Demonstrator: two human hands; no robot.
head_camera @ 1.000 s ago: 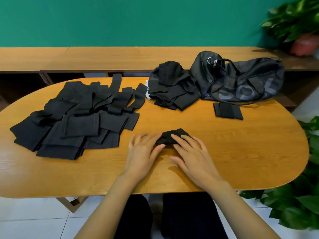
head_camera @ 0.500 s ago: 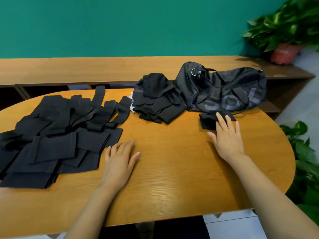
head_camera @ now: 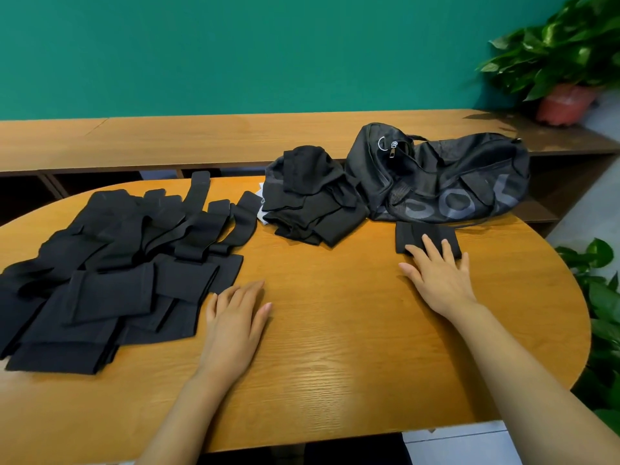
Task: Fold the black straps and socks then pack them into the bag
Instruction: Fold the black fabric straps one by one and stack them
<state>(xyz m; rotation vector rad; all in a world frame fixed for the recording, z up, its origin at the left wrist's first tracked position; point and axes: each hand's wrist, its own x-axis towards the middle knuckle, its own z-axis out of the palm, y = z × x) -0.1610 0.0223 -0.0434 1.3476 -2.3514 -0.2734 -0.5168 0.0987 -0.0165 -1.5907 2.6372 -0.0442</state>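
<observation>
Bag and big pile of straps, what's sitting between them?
In the head view, a heap of black cloth, likely socks, sits on the table between the bag and the straps, against the bag.

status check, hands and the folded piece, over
Left hand open, flat on table. Right hand open, touching folded piece in front of bag. Nothing in the way.

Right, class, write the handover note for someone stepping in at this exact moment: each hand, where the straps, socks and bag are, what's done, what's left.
Left hand: open, flat on the table beside the strap pile.
Right hand: open, fingers resting on the folded black piece in front of the bag.
Sock heap: at the back, beside the bag's left end.
Done: only that folded black piece.
Left: fold the strap pile and sock heap, then pack everything. Whether the bag holds anything cannot be seen.
</observation>
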